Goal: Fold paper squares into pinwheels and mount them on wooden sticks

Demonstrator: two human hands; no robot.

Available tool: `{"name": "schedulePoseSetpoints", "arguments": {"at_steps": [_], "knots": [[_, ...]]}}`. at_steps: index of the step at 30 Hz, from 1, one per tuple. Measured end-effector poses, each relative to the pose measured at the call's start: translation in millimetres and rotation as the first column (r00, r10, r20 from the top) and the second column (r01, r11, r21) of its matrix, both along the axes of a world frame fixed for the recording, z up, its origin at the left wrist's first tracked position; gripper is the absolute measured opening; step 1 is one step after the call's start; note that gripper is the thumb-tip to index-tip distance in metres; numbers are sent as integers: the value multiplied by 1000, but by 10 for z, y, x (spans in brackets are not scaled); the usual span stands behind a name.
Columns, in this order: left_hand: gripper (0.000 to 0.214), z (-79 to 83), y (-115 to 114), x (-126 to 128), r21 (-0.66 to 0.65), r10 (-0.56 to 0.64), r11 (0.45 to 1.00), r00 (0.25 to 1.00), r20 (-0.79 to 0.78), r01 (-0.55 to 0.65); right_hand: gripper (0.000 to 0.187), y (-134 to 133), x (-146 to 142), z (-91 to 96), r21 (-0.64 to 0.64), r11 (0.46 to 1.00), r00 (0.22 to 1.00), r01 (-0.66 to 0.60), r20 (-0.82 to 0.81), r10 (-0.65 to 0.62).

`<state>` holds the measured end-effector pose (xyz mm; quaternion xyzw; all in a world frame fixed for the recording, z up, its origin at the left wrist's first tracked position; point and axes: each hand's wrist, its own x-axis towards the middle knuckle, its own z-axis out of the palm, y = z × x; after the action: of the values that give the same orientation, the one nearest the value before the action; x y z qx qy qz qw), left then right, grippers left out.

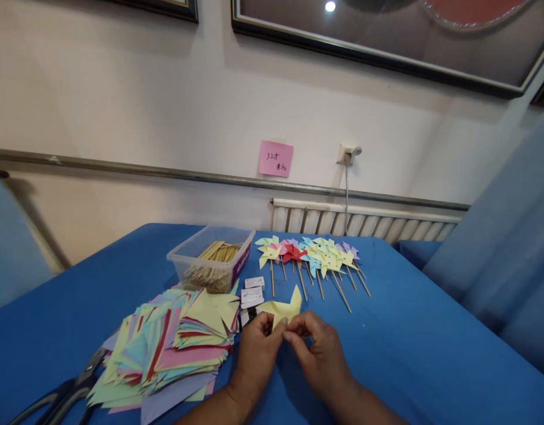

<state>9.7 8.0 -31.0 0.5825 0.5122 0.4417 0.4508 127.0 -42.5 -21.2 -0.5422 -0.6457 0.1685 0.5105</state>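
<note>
Between my two hands is a yellow paper pinwheel [281,308], partly folded, with two of its points standing up. My left hand [259,345] is closed on its left and lower side, thumb against the paper. My right hand [318,348] pinches its lower right edge, fingertips close to the left thumb. The fingers hide the pinwheel's centre, so I cannot see whether a pin is in it. Left of my hands lies a heap of cut coloured paper squares [166,342]. Small white boxes [252,296] sit just beyond my left hand.
A clear plastic tub [183,260] of thin wooden sticks [219,252] stands behind the paper heap. Several finished pinwheels [329,261] on sticks lie at the back of the blue-covered table [422,348]. Scissors [72,389] rest at the front left, partly under paper.
</note>
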Motion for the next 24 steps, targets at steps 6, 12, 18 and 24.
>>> {"name": "schedulePoseSetpoints", "arguments": {"at_steps": [6,12,18,24], "knots": [[26,29,-20,1,4,14,1000,1000,4,-14,10,-6,10,19,-2,1000,999,-23,46,24],[25,-27,29,-12,21,22,1000,999,-25,-22,11,35,20,-1,-63,996,993,-56,-108,49],[26,-6,60,-23,37,41,999,998,-42,-40,11,193,119,-122,-103,994,967,26,-250,-51],[25,37,35,-25,60,67,996,996,-57,-64,7,1,269,15,-347,912,963,-217,-228,143]]}}
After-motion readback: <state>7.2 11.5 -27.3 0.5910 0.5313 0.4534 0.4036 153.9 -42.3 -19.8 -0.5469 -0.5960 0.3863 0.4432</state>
